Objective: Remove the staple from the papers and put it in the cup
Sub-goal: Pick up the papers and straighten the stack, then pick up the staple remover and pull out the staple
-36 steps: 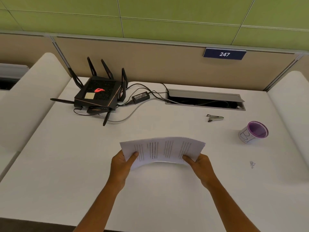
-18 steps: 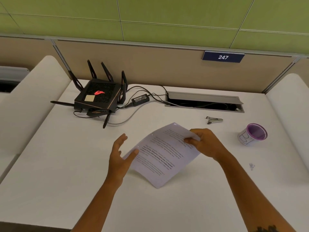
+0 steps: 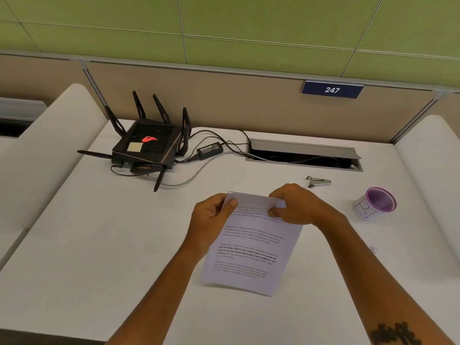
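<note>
Both hands grasp the papers by the top edge: the left hand pinches the upper left corner, thumb on the printed face and fingers curled behind, and the right hand pinches the upper right part of that edge with thumb and fingers closed on it. The staple itself is too small to make out. The sheets hang from the two grips with the lower edge low over the white counter; whether it touches cannot be told. Right of the right grip and a little beyond it lies the staple remover, and farther right, well apart, stands the purple-rimmed cup. A tiny scrap lies on the counter right of the right forearm. Far beyond the left grip sits a black router. Half a second ago the left hand was open, only its thumb against the tilted sheets, while the right alone held them; since then the left has closed on the corner and the papers have turned upright, text facing the person.
</note>
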Available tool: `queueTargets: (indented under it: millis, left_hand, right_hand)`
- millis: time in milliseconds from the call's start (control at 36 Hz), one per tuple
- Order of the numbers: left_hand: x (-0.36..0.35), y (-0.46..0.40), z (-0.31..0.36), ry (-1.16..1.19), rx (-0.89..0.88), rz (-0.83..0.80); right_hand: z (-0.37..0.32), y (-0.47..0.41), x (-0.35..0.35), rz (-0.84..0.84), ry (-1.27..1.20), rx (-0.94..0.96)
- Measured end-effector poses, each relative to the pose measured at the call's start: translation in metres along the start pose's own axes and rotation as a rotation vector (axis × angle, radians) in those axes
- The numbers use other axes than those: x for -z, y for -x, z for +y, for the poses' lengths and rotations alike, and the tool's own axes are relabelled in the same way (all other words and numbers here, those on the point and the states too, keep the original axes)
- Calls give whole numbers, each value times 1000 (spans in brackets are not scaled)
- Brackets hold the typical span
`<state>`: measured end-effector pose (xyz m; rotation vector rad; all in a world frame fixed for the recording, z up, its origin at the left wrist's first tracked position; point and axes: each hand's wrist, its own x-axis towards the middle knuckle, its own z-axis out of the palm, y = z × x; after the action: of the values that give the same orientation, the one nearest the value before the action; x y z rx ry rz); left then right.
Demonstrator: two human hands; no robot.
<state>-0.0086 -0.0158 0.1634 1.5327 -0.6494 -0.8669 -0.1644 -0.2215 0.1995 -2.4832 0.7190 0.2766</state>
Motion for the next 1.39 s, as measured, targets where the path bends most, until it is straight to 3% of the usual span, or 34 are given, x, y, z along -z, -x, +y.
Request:
queueTargets:
  millis: [361,611,917,1028,1194,1389]
  left_hand:
    - [-5,8,-21,49,157,10]
    - [-15,0,-34,4,156,91]
    - [-16,-17,-38,-34,135,202]
    - [-14,-23,-37,-58,131,205]
    - [-16,-35,-36,-79,126,192]
    - [-18,-49,-46,-144,152,202]
  right_hand:
    - [16,-1,-7,-28,-30,-31]
    - [33,-10,-6,-39,-181,-50]
    - [111,-38,-5,180,-554,-192]
    - [172,-63,-22,344,-264,-276]
    - [229,-94,-31,310,142,-396]
    - [257,-116,-29,251,225,-379]
